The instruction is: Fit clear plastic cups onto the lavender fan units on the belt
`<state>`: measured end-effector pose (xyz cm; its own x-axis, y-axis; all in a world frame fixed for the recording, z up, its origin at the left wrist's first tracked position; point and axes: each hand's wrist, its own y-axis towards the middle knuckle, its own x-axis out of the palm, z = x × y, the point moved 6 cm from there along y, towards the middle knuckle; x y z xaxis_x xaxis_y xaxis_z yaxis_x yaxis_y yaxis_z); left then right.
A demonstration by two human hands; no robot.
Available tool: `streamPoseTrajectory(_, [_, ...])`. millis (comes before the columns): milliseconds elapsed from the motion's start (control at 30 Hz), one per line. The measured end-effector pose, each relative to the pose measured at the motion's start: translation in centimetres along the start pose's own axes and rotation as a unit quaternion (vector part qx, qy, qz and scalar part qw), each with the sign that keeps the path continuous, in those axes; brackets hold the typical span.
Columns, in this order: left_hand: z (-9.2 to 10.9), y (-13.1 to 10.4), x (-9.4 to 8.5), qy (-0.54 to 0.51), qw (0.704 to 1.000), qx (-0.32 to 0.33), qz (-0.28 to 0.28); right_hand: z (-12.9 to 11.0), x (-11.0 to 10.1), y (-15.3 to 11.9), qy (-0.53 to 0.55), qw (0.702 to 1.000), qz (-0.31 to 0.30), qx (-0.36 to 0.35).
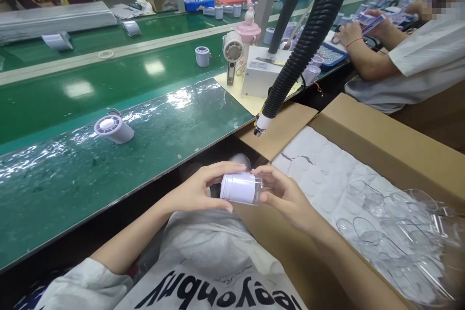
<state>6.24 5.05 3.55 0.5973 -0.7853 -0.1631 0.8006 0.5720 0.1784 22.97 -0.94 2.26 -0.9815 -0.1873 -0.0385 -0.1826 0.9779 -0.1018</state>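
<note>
Between my two hands, above my lap, lies a pale lilac cylindrical fan housing on its side, with a clear plastic sleeve around its right end. My left hand grips the housing's left end, thumb below and fingers over the top. At the other end, my right hand pinches the clear sleeve between thumb and fingers. A similar fan housing with thin wires stands on the green bench to the left.
A black corrugated hose hangs down in front of me. To my right, a cardboard box holds several clear plastic pieces. A handheld fan stands beside a white device. Co-workers sit across the belt and at right.
</note>
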Motion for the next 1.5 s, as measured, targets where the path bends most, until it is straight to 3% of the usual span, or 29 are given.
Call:
streamPoseTrajectory(333, [0.5,-0.4,0.1,0.029,0.999,0.046,-0.007,1.3,1.2,0.2,0.099,0.991,-0.015,0.091])
streamPoseTrajectory(600, [0.4,-0.7,0.3,0.022,0.998,0.051,-0.009,2.4,2.6,0.2,0.19,0.965,-0.029,0.179])
streamPoseTrajectory(867, [0.2,-1.1,0.4,0.045,0.998,0.042,-0.012,2.8,3.9,-0.5,0.262,0.897,-0.048,0.353])
streamPoseTrajectory(1000, [0.2,-1.3,0.7,0.032,0.999,0.003,-0.011,3.0,4.5,-0.8,0.282,0.874,-0.074,0.39])
streamPoseTrajectory(1067, [0.4,-1.4,0.9,0.036,0.999,-0.025,-0.007,3.4,4.5,-0.9,0.265,0.886,-0.086,0.37])
streamPoseTrajectory(1167, [0.5,-1.6,1.0,0.027,0.997,-0.074,0.002,3.9,3.9,-0.7,0.196,0.938,-0.079,0.276])
streamPoseTrajectory(1233, [0.4,-1.8,1.0,0.01,0.995,-0.098,0.015,3.4,2.9,-0.6,0.116,0.98,-0.045,0.153])
streamPoseTrajectory(1300, [0.3,-2.0,0.9,-0.004,0.993,-0.113,0.025,1.8,1.9,-0.7,-0.007,1.0,-0.006,-0.015])
streamPoseTrajectory(1400, [-0.2,-2.2,0.9,-0.017,0.991,-0.134,0.023,-0.9,2.0,-1.7,-0.191,0.948,-0.01,-0.254])
streamPoseTrajectory(1467, [-0.5,-2.1,0.9,-0.029,0.99,-0.137,0.017,-1.3,2.2,-1.8,-0.23,0.929,-0.031,-0.287])
streamPoseTrajectory(1500, [-0.5,-2.1,0.9,-0.034,0.991,-0.132,0.013,-1.1,2.1,-1.6,-0.214,0.942,-0.036,-0.257])
